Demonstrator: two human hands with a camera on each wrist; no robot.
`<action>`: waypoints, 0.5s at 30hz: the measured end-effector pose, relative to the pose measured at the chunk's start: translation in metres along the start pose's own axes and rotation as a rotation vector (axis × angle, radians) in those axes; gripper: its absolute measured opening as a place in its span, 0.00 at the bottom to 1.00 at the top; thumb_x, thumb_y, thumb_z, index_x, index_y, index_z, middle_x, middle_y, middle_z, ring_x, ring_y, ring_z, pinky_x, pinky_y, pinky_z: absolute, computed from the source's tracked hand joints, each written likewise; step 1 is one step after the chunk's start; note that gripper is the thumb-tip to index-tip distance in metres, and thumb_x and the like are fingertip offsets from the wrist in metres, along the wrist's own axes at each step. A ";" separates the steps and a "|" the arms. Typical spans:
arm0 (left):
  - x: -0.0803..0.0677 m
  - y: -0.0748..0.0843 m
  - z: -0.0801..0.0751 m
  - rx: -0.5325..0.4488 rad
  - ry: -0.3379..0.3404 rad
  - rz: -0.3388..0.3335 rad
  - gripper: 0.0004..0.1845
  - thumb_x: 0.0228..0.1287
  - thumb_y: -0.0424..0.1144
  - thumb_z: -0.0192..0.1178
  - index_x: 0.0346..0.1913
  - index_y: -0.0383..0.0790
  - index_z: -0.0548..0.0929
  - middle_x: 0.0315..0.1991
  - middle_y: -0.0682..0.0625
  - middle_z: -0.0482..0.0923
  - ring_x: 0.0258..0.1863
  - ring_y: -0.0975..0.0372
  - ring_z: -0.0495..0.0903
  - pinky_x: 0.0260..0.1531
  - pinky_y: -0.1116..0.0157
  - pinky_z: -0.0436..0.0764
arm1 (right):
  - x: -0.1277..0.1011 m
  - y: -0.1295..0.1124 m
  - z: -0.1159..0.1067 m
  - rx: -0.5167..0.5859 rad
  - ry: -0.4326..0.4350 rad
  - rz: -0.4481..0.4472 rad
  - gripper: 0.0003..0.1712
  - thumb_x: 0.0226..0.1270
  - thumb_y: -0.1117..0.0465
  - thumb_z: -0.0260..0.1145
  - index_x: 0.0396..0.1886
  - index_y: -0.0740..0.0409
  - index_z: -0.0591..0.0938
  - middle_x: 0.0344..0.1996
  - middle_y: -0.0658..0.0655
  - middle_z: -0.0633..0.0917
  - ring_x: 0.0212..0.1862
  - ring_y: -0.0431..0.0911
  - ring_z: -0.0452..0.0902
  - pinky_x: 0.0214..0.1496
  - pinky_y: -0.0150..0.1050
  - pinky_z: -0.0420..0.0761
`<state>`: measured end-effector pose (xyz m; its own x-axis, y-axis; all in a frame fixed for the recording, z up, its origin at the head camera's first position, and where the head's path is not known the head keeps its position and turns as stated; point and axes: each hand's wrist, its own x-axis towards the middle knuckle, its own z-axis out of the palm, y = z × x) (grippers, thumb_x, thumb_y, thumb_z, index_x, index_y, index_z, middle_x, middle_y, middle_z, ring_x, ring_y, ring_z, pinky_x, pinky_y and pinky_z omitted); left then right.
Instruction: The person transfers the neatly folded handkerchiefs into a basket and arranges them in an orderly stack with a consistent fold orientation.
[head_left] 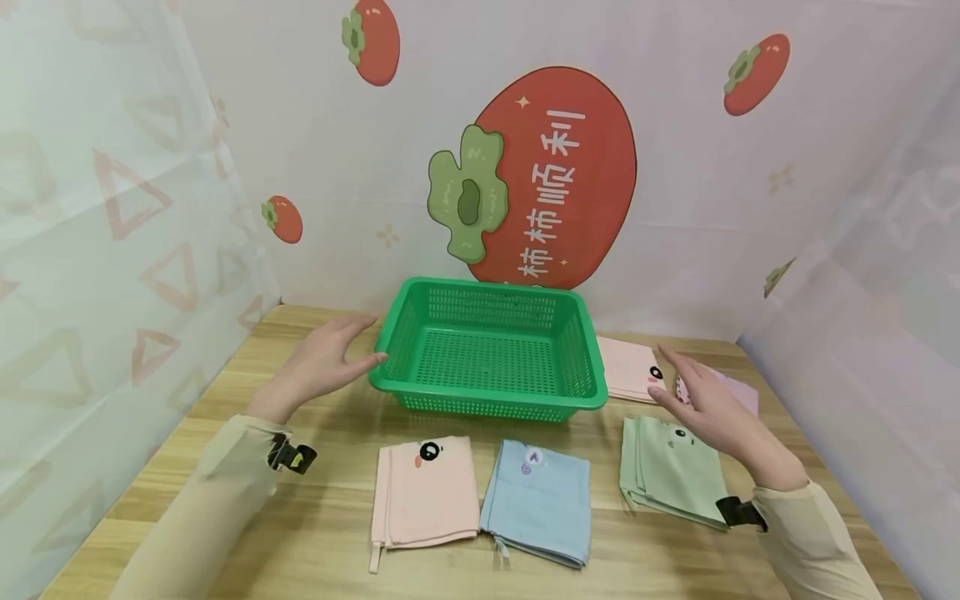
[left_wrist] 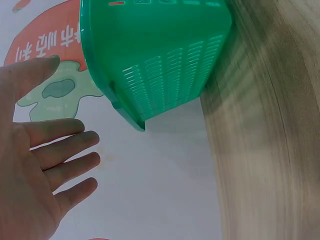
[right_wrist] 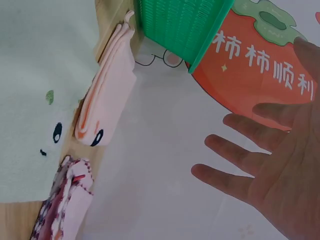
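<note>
— While both hands are spread like that, what sits between them?

— A green basket, the biggest thing on the wooden surface. It stands upright between the two hands, nearer the left one. The left hand has straight, relaxed fingers with the tips at or just beside the basket's left rim; I cannot tell whether they truly touch. The right hand hovers flat and open, apart from the basket's right wall, holding nothing.

— How would that basket handle?

— I judge it light and fairly stiff: thin perforated plastic, nothing inside. The smooth walls could slip under flat palms, so the rolled rim on the two short sides looks the best place to take hold, one hand per side.

— And the cloths?

— Soft and limp, folded flat. A green towel lies under and just short of the right hand; a pink towel lies beyond that hand, close against the basket's right side, with a patterned cloth just to the right of it. Between the forearms lie a blue towel and a peach towel. Each would sag if lifted by a corner; pinching the whole folded edge should keep the layers together
</note>
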<state>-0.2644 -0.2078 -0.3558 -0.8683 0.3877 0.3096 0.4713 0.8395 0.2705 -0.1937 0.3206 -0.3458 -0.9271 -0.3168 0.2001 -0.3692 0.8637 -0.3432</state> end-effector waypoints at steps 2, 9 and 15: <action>0.001 -0.001 0.002 -0.018 -0.003 -0.008 0.39 0.62 0.60 0.57 0.67 0.36 0.67 0.65 0.38 0.69 0.64 0.43 0.66 0.62 0.43 0.66 | -0.001 0.003 0.001 0.003 0.004 0.001 0.41 0.71 0.48 0.55 0.75 0.60 0.52 0.68 0.73 0.62 0.66 0.71 0.56 0.60 0.69 0.61; 0.005 -0.003 0.008 -0.069 -0.030 -0.039 0.37 0.63 0.59 0.56 0.67 0.36 0.68 0.64 0.38 0.70 0.64 0.43 0.66 0.62 0.43 0.66 | -0.006 0.010 0.002 0.009 0.024 -0.006 0.37 0.72 0.50 0.55 0.74 0.60 0.55 0.67 0.71 0.65 0.65 0.70 0.58 0.56 0.69 0.65; 0.009 -0.005 0.014 -0.089 -0.023 -0.037 0.36 0.63 0.57 0.57 0.66 0.36 0.69 0.63 0.39 0.72 0.63 0.43 0.68 0.61 0.43 0.67 | -0.012 0.020 0.001 0.069 0.044 0.006 0.36 0.71 0.53 0.56 0.72 0.62 0.58 0.66 0.75 0.64 0.66 0.74 0.53 0.57 0.74 0.58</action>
<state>-0.2766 -0.2032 -0.3670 -0.8882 0.3662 0.2775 0.4497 0.8167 0.3617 -0.1903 0.3414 -0.3565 -0.9261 -0.2932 0.2372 -0.3688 0.8358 -0.4067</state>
